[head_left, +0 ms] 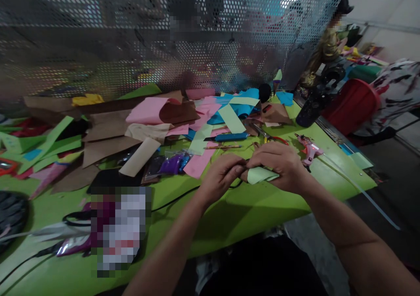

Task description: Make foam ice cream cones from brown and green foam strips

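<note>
On a lime-green tabletop [331, 176] before a perforated metal screen [197, 47]: gripping a pale-green sheet [260, 175] between left hand [225, 173] and right hand [282, 162], near the front edge. Curled over already; no telling the remaining work! Crowded beyond by coloured sheets [231, 119], rightward by a hot glue gun [309, 151]; roomier frontward.

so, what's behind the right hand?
Just beyond the right hand, a red-handled metal tool lies on the green table. Anything directly behind the hand is covered, so can't say whether more sits there.
</note>
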A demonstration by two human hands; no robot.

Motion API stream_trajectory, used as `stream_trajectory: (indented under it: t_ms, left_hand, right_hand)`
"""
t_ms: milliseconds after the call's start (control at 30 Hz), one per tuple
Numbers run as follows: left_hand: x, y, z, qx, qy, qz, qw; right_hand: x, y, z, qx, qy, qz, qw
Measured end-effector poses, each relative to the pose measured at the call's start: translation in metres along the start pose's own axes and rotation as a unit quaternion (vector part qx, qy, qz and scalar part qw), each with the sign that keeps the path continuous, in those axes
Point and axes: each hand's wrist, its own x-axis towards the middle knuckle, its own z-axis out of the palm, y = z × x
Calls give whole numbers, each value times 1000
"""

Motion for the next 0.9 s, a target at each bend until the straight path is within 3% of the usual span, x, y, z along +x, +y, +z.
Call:
stream_trajectory:
  t_ms: [133, 533, 667, 900]
  left_hand:
    - [0, -1, 1, -6, -1, -10, 1000]
    - [1, 0, 1, -4, -19, 1, 1000]
    - [1, 1, 1, 5, -18, -5, 1000]
    - [4, -2, -3, -11, -28, -5, 1000]
  right_hand:
    - [-4, 3, 3, -2, 21, -8, 1000]
    - [2, 4, 0, 36, -14, -12, 999]
    - [1, 8, 5, 33, 9, -23, 999]
    - [0, 17, 5, 90, -13, 54, 994]
